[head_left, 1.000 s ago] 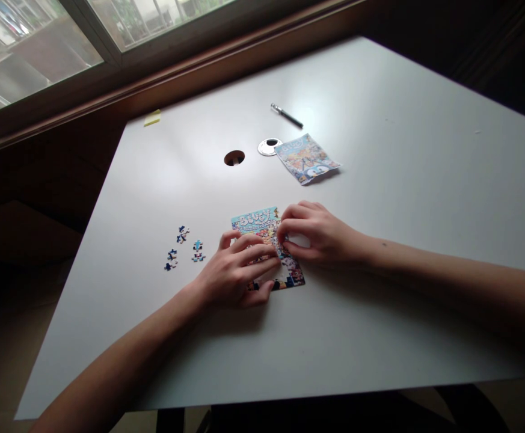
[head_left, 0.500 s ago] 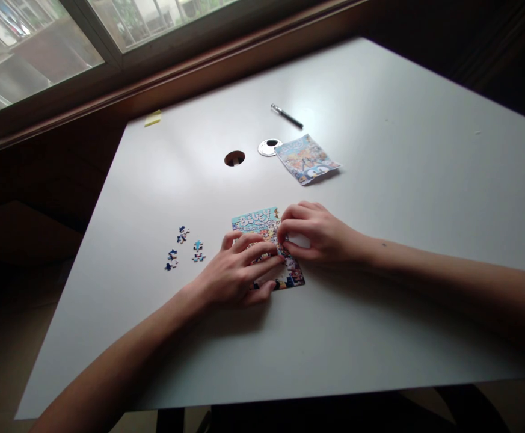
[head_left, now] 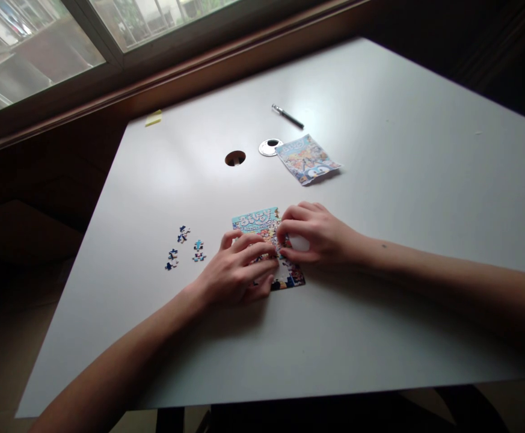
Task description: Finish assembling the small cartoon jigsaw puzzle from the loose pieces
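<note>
A colourful, mostly assembled jigsaw puzzle (head_left: pixel 255 218) lies flat on the white table, with "Bluey"-like lettering along its top. My left hand (head_left: pixel 239 269) rests over its lower left part, fingers stretched and a little apart, hiding much of the picture. At the puzzle's right edge is my right hand (head_left: pixel 310 231), its thumb and forefinger curled close together against the surface. Whatever is between those fingertips is hidden. Left of the puzzle lie several loose puzzle pieces, among them a dark blue piece (head_left: pixel 183 234) and a light blue piece (head_left: pixel 198 245).
Beyond the puzzle lies a printed sheet or packet (head_left: pixel 308 159) with a similar picture, overlapping a round metal cover (head_left: pixel 266 148). A round hole (head_left: pixel 235 158) opens in the table (head_left: pixel 379 337). Farther back are a black pen (head_left: pixel 288 116) and a yellow sticky note (head_left: pixel 153 118).
My left fingers and thumb have drawn back slightly to the left, baring a bit more of the puzzle. My right thumb has shifted slightly; the loose pieces have not moved.
</note>
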`<move>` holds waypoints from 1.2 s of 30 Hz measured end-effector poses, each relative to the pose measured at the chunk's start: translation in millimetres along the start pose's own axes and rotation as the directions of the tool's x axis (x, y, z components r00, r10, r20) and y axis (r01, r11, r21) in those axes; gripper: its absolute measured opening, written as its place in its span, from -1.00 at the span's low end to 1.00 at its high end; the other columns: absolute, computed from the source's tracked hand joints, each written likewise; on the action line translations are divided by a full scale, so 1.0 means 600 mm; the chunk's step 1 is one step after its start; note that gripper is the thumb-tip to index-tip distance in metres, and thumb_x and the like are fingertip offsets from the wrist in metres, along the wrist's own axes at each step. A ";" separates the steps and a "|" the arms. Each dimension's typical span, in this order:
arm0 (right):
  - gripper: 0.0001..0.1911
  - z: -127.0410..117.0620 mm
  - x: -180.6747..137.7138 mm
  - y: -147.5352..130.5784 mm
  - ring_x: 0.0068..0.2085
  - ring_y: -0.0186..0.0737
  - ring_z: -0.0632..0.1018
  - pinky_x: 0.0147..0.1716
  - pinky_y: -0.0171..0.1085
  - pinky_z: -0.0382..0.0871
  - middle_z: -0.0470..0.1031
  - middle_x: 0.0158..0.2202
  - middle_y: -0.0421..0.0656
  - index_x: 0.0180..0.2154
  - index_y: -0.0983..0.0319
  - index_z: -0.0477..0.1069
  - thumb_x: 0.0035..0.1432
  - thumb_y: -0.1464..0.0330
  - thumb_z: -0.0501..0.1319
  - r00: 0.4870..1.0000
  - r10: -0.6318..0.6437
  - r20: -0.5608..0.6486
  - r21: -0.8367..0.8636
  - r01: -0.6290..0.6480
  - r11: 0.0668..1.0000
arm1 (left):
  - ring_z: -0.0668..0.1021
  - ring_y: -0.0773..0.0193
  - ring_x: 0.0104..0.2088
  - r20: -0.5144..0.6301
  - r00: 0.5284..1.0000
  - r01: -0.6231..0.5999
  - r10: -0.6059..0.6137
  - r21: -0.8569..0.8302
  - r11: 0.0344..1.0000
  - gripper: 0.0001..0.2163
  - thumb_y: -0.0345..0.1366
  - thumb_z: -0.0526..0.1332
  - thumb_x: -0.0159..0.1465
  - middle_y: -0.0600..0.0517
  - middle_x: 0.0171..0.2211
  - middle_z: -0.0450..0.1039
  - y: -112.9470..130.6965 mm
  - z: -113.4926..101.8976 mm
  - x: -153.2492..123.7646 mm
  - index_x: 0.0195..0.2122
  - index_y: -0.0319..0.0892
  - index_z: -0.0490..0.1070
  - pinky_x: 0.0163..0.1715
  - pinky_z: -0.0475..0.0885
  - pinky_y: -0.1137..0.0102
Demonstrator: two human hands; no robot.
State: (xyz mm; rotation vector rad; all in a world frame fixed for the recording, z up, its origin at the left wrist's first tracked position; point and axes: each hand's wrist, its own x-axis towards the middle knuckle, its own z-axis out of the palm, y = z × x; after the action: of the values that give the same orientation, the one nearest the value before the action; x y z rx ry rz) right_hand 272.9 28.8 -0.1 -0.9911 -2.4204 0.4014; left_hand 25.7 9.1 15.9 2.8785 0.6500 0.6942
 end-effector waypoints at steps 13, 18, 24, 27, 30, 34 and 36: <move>-0.86 -0.004 0.000 -0.002 -0.17 -0.12 0.43 -0.06 -0.09 0.22 0.45 -0.19 -0.09 -0.25 0.15 0.48 0.23 0.24 0.23 1.000 -0.020 -0.006 0.028 0.021 0.999 | 0.50 0.11 0.01 0.009 1.000 0.022 -0.022 -0.030 0.999 -0.81 -0.34 0.24 0.26 -0.01 -0.04 0.54 -0.003 0.000 0.000 -0.10 -0.07 0.47 0.04 0.28 0.16; -0.96 -0.013 0.001 -0.005 -0.15 -0.14 0.43 -0.04 -0.12 0.28 0.46 -0.20 -0.11 -0.28 0.15 0.46 0.19 0.35 0.24 0.992 -0.098 -0.073 0.136 0.107 0.985 | 0.49 0.13 -0.06 -0.030 0.982 0.182 -0.186 -0.109 0.977 -0.87 -0.36 0.23 0.25 -0.01 -0.13 0.52 -0.010 -0.028 -0.009 -0.17 -0.09 0.45 0.02 0.35 0.17; -0.88 -0.021 0.001 -0.013 0.04 -0.04 0.38 0.09 0.00 0.22 0.44 -0.01 -0.10 -0.22 0.12 0.44 0.14 0.34 0.26 0.972 -0.228 0.048 0.157 0.218 0.963 | 0.44 0.01 0.02 0.019 0.975 0.221 -0.220 -0.091 0.971 -0.70 -0.23 0.31 0.17 -0.12 -0.03 0.46 0.000 -0.041 -0.048 -0.07 -0.13 0.39 0.05 0.37 0.09; -0.88 -0.021 0.000 -0.014 0.05 -0.04 0.38 0.09 0.01 0.20 0.45 0.00 -0.11 -0.23 0.11 0.44 0.13 0.33 0.27 0.967 -0.245 0.073 0.153 0.232 0.961 | 0.45 -0.01 0.06 0.040 0.979 0.203 -0.201 -0.084 0.975 -0.68 -0.21 0.32 0.17 -0.14 0.00 0.44 0.002 -0.039 -0.056 -0.07 -0.12 0.38 0.07 0.37 0.08; -0.91 -0.020 0.001 -0.015 0.02 -0.08 0.41 0.06 -0.03 0.21 0.48 -0.04 -0.15 -0.25 0.11 0.42 0.15 0.36 0.25 0.964 -0.247 0.099 0.143 0.232 0.962 | 0.46 0.02 0.07 0.101 0.981 0.175 -0.166 -0.086 0.981 -0.76 -0.20 0.31 0.21 -0.11 0.01 0.46 -0.001 -0.038 -0.055 -0.13 -0.11 0.38 0.08 0.35 0.11; -0.86 -0.019 0.003 -0.015 0.00 -0.09 0.43 0.03 -0.06 0.24 0.50 -0.05 -0.12 -0.19 0.13 0.39 0.17 0.34 0.22 0.960 -0.257 0.106 0.147 0.241 0.959 | 0.45 0.03 0.07 0.146 0.977 0.169 -0.156 -0.078 0.983 -0.81 -0.20 0.29 0.24 -0.10 0.03 0.45 -0.006 -0.041 -0.053 -0.18 -0.12 0.37 0.08 0.34 0.11; -0.86 -0.018 0.004 -0.016 -0.01 -0.10 0.44 0.02 -0.07 0.24 0.50 -0.05 -0.11 -0.18 0.14 0.38 0.17 0.35 0.21 0.959 -0.262 0.106 0.135 0.247 0.959 | 0.44 0.02 0.07 0.150 0.977 0.166 -0.154 -0.071 0.984 -0.81 -0.20 0.29 0.25 -0.11 0.03 0.45 -0.007 -0.043 -0.054 -0.19 -0.13 0.36 0.08 0.33 0.11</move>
State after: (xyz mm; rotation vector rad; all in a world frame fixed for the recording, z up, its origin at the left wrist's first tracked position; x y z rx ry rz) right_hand 272.0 24.6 14.2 -0.6071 -2.5576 0.5220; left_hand -13.6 -1.1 24.4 2.7305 0.8015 0.4741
